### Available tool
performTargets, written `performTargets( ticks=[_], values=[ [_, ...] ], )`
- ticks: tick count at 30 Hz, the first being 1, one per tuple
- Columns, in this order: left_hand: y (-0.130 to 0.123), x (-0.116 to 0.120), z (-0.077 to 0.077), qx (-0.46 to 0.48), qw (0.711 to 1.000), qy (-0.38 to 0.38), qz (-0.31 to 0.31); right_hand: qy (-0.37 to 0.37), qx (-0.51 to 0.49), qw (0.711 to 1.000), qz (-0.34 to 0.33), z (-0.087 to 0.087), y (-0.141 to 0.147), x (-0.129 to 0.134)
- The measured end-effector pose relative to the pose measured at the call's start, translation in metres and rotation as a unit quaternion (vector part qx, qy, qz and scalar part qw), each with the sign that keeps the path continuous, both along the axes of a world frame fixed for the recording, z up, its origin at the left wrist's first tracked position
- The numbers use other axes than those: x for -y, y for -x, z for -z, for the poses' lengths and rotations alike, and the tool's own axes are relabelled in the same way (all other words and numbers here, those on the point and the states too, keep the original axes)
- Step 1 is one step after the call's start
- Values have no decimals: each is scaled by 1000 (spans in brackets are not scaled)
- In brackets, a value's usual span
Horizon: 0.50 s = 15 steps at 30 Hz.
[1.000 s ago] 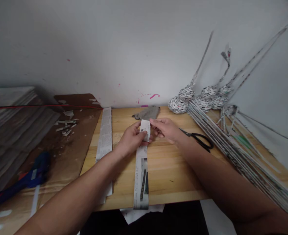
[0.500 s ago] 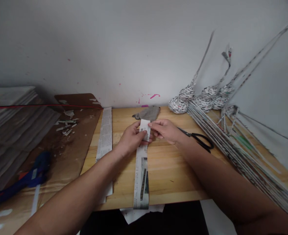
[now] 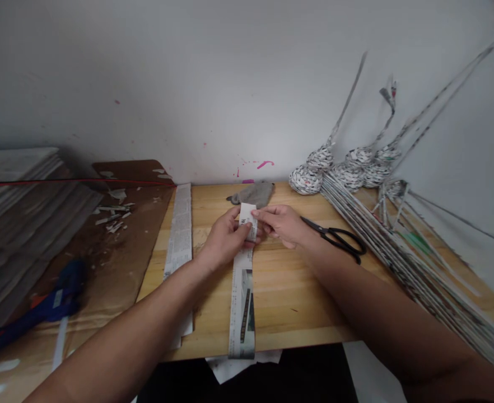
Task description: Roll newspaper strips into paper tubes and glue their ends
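A long newspaper strip [image 3: 242,302] runs from the table's front edge up to my hands, its far end raised. My left hand [image 3: 228,235] grips the strip near that end, thumb on top and fingers behind. From the right, my right hand [image 3: 278,222] pinches the strip's upper right edge between thumb and finger. Just beyond lies a grey cloth [image 3: 253,194]. Black scissors [image 3: 339,238] rest to the right, partly behind my right forearm. More newspaper strips [image 3: 180,235] lie left of my left hand.
Woven paper gourd shapes [image 3: 308,179] stand at the back right beside a bundle of rolled paper sticks [image 3: 368,235]. Stacked newspapers [image 3: 15,224], paper scraps [image 3: 115,215] and a blue tool [image 3: 60,296] are at the left. A wall rises behind the wooden table [image 3: 297,313].
My right thumb and finger have shifted slightly left along the strip's top end. More of the scissors shows beside my right wrist. Otherwise the hands hold nearly the same pose.
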<state>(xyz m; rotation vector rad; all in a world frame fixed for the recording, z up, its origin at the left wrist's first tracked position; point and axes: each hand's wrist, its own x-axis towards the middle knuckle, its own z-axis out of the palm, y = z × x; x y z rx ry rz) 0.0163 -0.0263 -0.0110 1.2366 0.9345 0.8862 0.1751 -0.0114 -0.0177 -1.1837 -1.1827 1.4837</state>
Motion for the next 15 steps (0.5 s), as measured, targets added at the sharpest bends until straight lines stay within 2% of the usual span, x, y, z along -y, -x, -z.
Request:
performTargets(
  ticks=[15],
  values=[
    [-1,2,-1,-9,1000,0,9,19,-36,998,42,1,4,1]
  ],
)
